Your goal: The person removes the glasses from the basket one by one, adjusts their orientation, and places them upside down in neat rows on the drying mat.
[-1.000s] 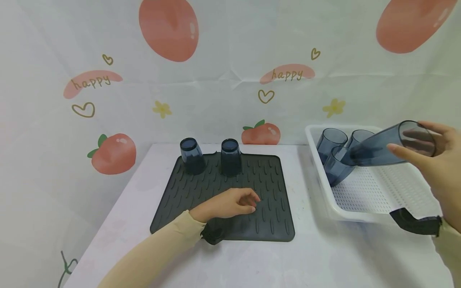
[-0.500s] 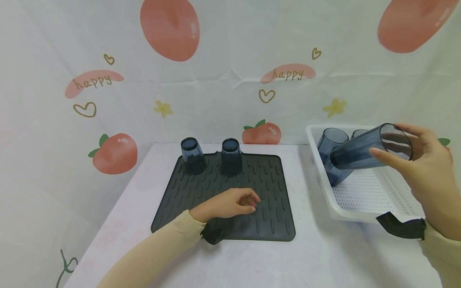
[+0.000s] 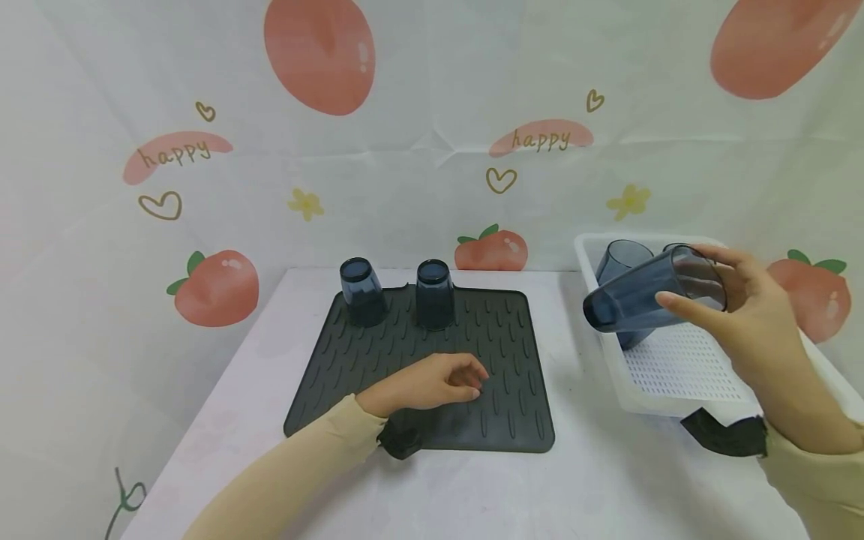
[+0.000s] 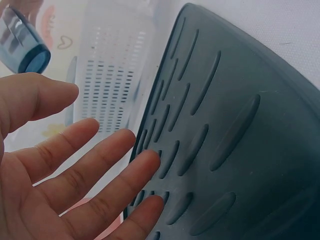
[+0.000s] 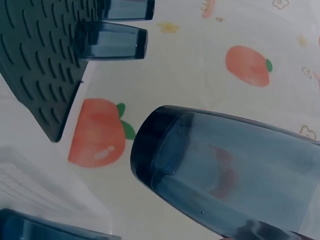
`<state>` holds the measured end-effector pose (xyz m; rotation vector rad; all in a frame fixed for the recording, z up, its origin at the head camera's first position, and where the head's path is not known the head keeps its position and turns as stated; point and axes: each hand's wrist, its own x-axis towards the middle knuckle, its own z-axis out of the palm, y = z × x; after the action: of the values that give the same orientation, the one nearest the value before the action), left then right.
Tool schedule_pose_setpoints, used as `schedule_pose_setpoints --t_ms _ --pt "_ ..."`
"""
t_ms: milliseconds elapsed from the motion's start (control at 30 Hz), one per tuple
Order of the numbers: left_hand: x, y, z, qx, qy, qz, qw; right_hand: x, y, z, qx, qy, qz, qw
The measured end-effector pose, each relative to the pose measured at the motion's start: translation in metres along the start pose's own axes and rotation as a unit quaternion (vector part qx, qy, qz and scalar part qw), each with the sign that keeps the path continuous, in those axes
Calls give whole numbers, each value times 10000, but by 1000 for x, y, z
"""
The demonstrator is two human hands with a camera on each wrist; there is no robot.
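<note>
My right hand (image 3: 749,315) grips a blue-tinted drinking glass (image 3: 631,297) near its rim, over the basket's left part. The glass is tilted, its thick base toward the left. In the right wrist view that glass (image 5: 225,170) fills much of the picture. My left hand (image 3: 432,381) hovers above the front of a black ribbed drying mat (image 3: 513,360), fingers relaxed, holding nothing; the left wrist view shows the fingers (image 4: 107,170) apart. Two more glasses stand upside down at the mat's back edge, a left glass (image 3: 363,292) and a right glass (image 3: 434,294).
A white perforated basket (image 3: 664,405) stands on the right of the white table (image 3: 493,495). Inside lean other glasses (image 3: 622,259), partly hidden behind the held one. A printed cloth (image 3: 405,180) hangs behind the table.
My right hand has carried the glass leftward and slightly down, from over the middle of the basket to its left rim. The left hand has stayed in place.
</note>
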<state>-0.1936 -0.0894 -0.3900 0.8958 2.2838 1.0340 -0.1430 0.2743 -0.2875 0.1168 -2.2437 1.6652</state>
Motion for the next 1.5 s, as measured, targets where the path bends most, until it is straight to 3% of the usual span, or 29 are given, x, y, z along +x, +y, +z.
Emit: schedule_pose_setpoints --t_ms 200,333,433,567,700,933,1300,1500 --pt "1 -3 1 -26 1 -37 10000 -4 3 9 -559 -177 -135 9982" --pt "2 -6 2 -29 21 -52 10000 -5 5 16 -108 -335 -379 9987" --pt "3 -8 3 -16 30 -29 10000 -7 7 21 -103 -416 -503 9978" --pt "2 -6 3 -9 36 -28 10000 -10 7 28 -748 -479 -531 9946" --pt "1 -3 2 -24 43 -71 10000 -13 9 35 -889 -595 -544 9928" --pt "1 -3 3 -3 80 -111 9999 -16 16 46 -827 -717 -687 9916" --pt "1 -4 2 -48 100 -72 9999 -24 14 67 -306 -863 -909 9916" --pt "4 -5 2 -331 219 -68 9992 -28 14 76 -140 -897 -874 9920"
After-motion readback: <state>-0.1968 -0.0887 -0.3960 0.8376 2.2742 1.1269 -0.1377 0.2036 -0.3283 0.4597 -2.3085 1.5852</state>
